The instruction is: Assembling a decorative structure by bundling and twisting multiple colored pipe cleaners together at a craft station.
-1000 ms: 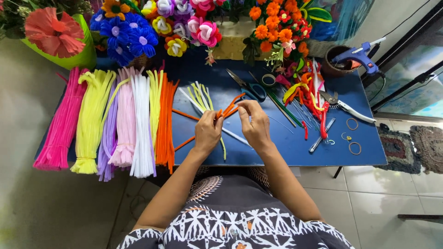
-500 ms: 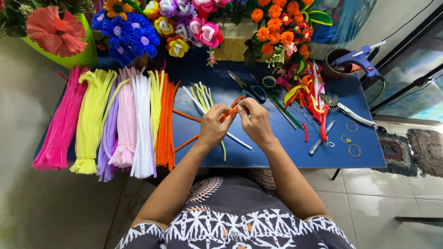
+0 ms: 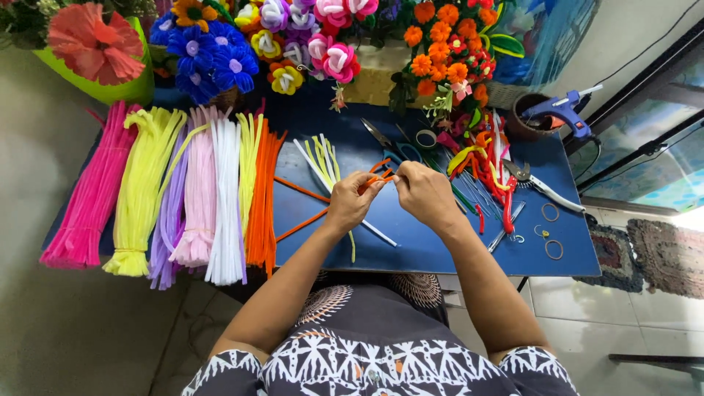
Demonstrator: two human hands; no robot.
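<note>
My left hand (image 3: 352,204) and my right hand (image 3: 425,194) meet over the middle of the blue bench (image 3: 440,253), fingertips drawn together. Between them I pinch a small bundle of orange pipe cleaners (image 3: 378,174): the left thumb and fingers close on it from the left, the right fingers close on it from the right, and its short ends poke up and away from me just beyond my fingertips. The two hands are nearly touching, with the bundle in the narrow space between them.

Just left of my left hand, two loose orange stems (image 3: 301,209) lie slanted on the bench, running out from under my fingers toward the left. Beneath and beyond my hands lies a fan of pale green and white stems (image 3: 319,158), one white one reaching out near my left wrist.

Farther left, bundles lie side by side: orange (image 3: 258,198), white (image 3: 226,213), pale pink (image 3: 198,198), lilac (image 3: 169,220), yellow (image 3: 143,191) and hot pink (image 3: 92,194) at the far left edge.

Right of my right hand is a heap of red, yellow and green stems (image 3: 491,165), then pliers (image 3: 539,183) and a few small rings (image 3: 550,231). Scissors (image 3: 385,139) lie just beyond my hands. A blue glue gun (image 3: 561,110) sits at the far right corner, and finished flowers (image 3: 323,37) crowd the far edge.
</note>
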